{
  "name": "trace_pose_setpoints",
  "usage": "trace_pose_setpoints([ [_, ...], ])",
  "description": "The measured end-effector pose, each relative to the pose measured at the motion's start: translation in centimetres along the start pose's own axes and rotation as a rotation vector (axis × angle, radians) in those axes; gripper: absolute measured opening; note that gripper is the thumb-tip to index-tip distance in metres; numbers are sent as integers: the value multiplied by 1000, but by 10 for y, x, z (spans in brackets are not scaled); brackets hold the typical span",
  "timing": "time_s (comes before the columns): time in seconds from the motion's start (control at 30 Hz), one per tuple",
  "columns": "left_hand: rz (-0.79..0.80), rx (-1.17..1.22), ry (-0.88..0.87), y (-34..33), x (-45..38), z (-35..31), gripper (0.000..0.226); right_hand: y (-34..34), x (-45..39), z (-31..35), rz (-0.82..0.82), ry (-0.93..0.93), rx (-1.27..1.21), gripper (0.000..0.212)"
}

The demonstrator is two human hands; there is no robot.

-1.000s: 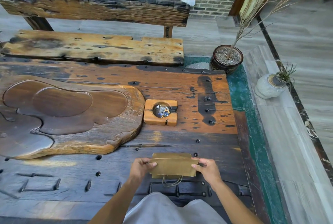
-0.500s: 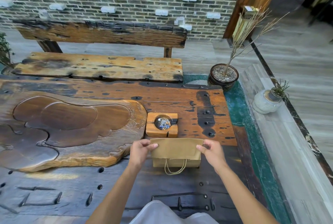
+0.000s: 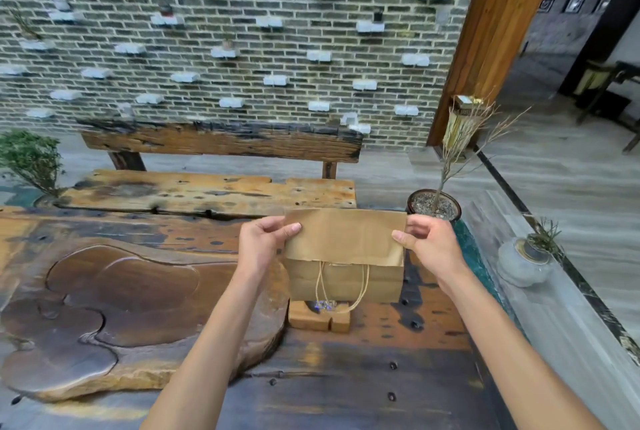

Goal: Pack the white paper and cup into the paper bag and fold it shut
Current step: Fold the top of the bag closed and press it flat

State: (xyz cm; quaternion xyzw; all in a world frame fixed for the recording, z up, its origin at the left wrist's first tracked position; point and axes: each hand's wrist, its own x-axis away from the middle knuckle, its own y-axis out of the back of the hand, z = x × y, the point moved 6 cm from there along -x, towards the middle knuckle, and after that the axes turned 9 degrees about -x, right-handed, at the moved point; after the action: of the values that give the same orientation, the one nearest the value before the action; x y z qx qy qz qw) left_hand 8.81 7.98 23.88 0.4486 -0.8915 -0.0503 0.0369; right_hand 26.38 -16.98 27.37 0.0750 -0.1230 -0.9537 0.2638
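A brown paper bag (image 3: 346,253) hangs in the air above the wooden table (image 3: 346,388), held upright in front of me. Its top is folded down toward me as a flap, and its twine handles (image 3: 343,287) dangle below the flap. My left hand (image 3: 263,242) pinches the bag's upper left corner. My right hand (image 3: 429,246) pinches the upper right corner. No white paper or cup shows; the bag's inside is hidden.
A small wooden block with a round glass inset (image 3: 320,315) sits on the table just under the bag. A carved wooden tea tray (image 3: 114,318) fills the left. A bench (image 3: 207,190) stands behind. A pot with dry twigs (image 3: 434,206) and a white pot (image 3: 523,261) stand at right.
Both hands have lifted the bag off the near table edge, up and away from me. The view has tilted up toward the brick wall.
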Motion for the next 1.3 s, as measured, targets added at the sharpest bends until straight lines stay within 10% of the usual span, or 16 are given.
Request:
trace_pose_setpoints([
  [0.33, -57, 136, -349, 26, -17, -162, 50, 27, -27, 148, -120, 261, -287, 47],
  [0.53, -81, 175, -437, 45, -3, -221, 29, 29, -28, 206, -127, 388, -368, 42],
  [1.3, -761, 96, -423, 330, 179, -180, 10, -251, 66, 305, 629, 416, -502, 23],
])
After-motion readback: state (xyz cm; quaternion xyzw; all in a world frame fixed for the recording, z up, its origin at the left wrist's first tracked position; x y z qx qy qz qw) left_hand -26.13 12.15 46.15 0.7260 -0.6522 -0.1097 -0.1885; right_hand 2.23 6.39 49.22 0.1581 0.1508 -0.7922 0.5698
